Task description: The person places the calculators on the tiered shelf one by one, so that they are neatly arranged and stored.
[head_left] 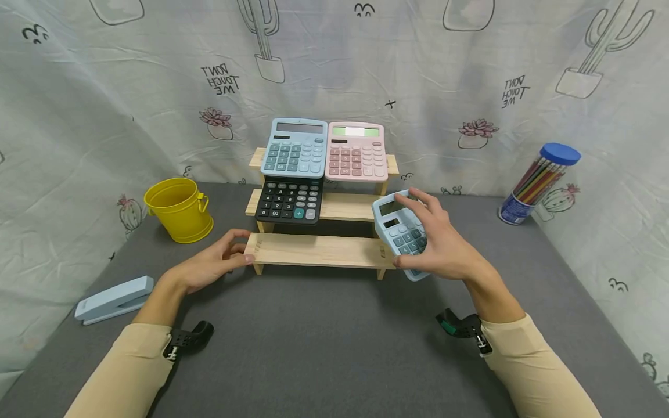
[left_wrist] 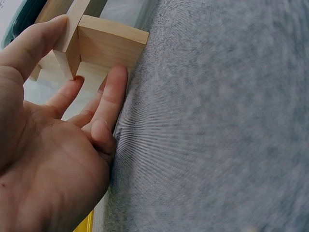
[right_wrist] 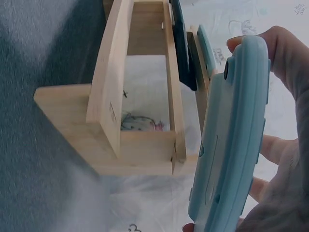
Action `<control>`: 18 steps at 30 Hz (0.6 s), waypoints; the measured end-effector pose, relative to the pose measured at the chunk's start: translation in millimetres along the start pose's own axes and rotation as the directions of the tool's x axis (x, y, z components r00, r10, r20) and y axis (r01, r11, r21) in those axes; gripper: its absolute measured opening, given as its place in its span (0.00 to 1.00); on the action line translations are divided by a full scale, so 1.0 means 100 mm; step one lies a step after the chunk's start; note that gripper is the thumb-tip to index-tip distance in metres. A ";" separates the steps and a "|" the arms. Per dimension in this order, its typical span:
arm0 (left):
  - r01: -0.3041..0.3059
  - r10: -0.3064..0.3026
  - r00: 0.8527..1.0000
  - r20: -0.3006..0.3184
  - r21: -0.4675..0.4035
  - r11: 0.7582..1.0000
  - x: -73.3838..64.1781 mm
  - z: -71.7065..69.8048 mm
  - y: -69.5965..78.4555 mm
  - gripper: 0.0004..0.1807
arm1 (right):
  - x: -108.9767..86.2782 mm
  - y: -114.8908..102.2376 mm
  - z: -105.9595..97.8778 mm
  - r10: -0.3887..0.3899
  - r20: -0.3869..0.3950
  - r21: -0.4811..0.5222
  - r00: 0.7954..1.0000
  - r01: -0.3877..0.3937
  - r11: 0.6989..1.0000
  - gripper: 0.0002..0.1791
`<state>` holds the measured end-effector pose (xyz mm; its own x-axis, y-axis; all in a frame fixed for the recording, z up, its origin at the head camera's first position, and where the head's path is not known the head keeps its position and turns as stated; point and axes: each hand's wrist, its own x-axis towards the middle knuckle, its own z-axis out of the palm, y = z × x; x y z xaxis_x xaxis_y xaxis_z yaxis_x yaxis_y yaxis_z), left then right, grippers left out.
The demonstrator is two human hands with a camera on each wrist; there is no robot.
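My right hand (head_left: 444, 244) grips a light blue calculator (head_left: 399, 232) by its edges, tilted in the air beside the right end of a wooden three-tier stand (head_left: 319, 249). In the right wrist view, the calculator's (right_wrist: 231, 135) side and back face the camera. My left hand (head_left: 214, 261) holds the left end of the bottom step between thumb and fingers; the left wrist view shows thumb and fingertips at the board's corners (left_wrist: 72, 48). On the top step lean another blue calculator (head_left: 295, 148) and a pink calculator (head_left: 356, 152). A black calculator (head_left: 290, 200) leans on the middle step's left half.
A yellow bucket (head_left: 180, 212) stands left of the stand. Nearer on the left lies a light blue stapler (head_left: 115, 299). A blue-lidded tube of colored pencils (head_left: 538, 183) stands at the back right. A patterned cloth (head_left: 324, 75) hangs behind the grey table (head_left: 334, 348).
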<state>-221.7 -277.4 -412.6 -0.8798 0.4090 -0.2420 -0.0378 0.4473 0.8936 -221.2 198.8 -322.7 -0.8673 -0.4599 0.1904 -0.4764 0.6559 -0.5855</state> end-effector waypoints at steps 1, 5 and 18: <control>0.002 -0.002 1.000 0.002 0.002 1.000 0.00 0.00 0.00 0.41 | 0.01 -0.01 0.01 -0.005 0.001 -0.001 1.000 0.005 1.000 0.59; 0.009 -0.009 1.000 0.006 -0.005 1.000 0.01 -0.01 0.00 0.41 | 0.04 -0.06 0.05 -0.011 -0.002 -0.005 1.000 0.011 1.000 0.58; 0.010 -0.010 1.000 0.006 -0.011 1.000 0.00 -0.02 0.00 0.41 | 0.26 -0.25 0.27 -0.005 -0.040 -0.075 0.999 0.002 0.997 0.55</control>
<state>-222.9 -278.4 -411.9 -0.8767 0.4091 -0.2532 -0.0520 0.4426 0.8952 -228.5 154.5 -324.5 -0.8702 -0.4384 0.2247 -0.4871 0.6980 -0.5248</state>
